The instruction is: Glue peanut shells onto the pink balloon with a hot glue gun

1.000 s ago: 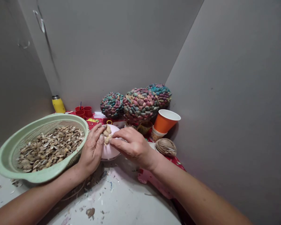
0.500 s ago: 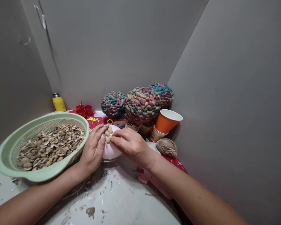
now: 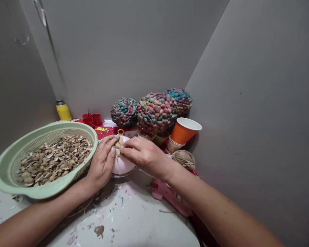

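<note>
A pale pink dome (image 3: 122, 165) stands on the white table (image 3: 134, 226) in front of me, with a few tan shell pieces (image 3: 119, 145) stuck on its top. My left hand (image 3: 101, 164) cups the dome's left side, its thumb and fingertips against the shell pieces. From the right, my right hand (image 3: 141, 156) pinches at the same shell pieces with closed fingers. A green plastic colander (image 3: 45, 188) heaped with loose brown shells (image 3: 54, 159) sits just left of my left hand.
Three domes covered in painted shells (image 3: 154, 110) stand at the back by the wall. An orange paper cup (image 3: 184, 132) tilts on another cup, with a ball of twine (image 3: 184, 159) below it. A yellow bottle (image 3: 63, 110) and small red cups (image 3: 91, 119) are behind. Shell crumbs litter the table.
Both hands have closed in slightly on the shell pieces atop the pink dome; the view has shifted a little, otherwise nothing has moved.
</note>
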The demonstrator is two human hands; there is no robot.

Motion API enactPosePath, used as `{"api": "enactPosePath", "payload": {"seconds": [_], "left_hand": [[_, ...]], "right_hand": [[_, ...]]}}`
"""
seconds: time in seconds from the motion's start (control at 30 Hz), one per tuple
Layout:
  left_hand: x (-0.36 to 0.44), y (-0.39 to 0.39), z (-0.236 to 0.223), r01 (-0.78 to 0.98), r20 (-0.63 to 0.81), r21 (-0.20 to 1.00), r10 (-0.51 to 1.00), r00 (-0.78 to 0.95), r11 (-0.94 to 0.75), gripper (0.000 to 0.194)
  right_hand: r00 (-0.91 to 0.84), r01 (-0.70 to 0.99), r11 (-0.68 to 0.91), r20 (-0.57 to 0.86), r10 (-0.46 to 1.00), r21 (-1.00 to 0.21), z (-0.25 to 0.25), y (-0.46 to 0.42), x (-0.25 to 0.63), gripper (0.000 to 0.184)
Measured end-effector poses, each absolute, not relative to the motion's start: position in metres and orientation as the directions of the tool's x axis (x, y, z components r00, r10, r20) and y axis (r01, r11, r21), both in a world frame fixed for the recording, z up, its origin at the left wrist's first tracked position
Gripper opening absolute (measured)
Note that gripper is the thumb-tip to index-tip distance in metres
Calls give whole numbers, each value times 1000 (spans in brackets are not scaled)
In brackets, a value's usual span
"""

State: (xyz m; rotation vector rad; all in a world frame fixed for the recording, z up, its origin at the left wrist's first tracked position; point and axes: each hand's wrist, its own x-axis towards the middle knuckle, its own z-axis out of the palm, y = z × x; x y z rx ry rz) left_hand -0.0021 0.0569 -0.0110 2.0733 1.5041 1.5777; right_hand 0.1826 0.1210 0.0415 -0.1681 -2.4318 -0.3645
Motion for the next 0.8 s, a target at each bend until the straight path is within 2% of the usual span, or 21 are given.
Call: {"api": "enactPosePath", "payload": {"seconds": [0.4, 0.53, 0.67, 0.8], "left_hand": [[-3, 59, -11, 604, 652, 627, 756, -63, -491, 37], [-3, 57, -10, 603, 632, 639, 773, -58, -477, 40], [-4, 55, -8, 630, 617, 619, 787, -21, -469, 43], [-6, 53, -10, 679, 632, 554, 774, 35, -482, 51]], "right_hand": [[-714, 236, 964, 694, 87, 121, 31, 119, 178, 22], [-669, 210, 978, 731, 134, 12, 32, 117, 176, 19], [-626, 176, 977, 751, 208, -124, 33, 116, 177, 10], [-605, 131, 978, 769, 207, -161, 31, 118, 183, 9]]}}
